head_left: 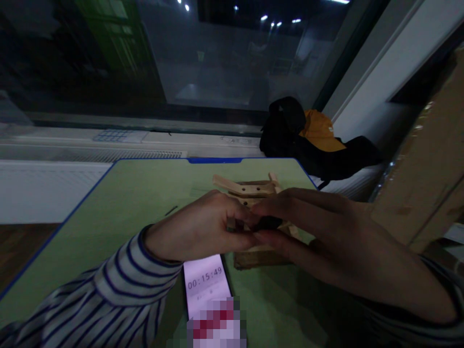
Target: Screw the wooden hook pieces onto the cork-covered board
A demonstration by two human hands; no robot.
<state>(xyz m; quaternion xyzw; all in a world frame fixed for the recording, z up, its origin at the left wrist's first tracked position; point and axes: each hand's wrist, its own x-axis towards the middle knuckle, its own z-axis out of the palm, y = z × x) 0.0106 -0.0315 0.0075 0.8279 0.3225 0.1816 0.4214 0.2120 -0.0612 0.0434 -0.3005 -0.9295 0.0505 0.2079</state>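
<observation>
My left hand (pixel 206 224) reaches in from the left with its fingers bent and pinched. From the right comes my right hand (pixel 326 227), its thumb and forefinger closing towards the left fingertips. The fingertips of both hands meet over a small wooden structure (pixel 253 258). Dark space or a dark thing shows between the right fingers; what either hand grips is hidden. Behind the fingers, curved wooden slats (pixel 250 188) with small round holes stick out above the structure.
Below my left wrist a phone (pixel 203 278) lies on the green table (pixel 137 193), showing a timer. A thin dark stick (pixel 171 210) lies left of the hands. Beyond the table's right corner are a black bag (pixel 282 128) and an orange cap (pixel 319 130); a cardboard box (pixel 424 159) stands right.
</observation>
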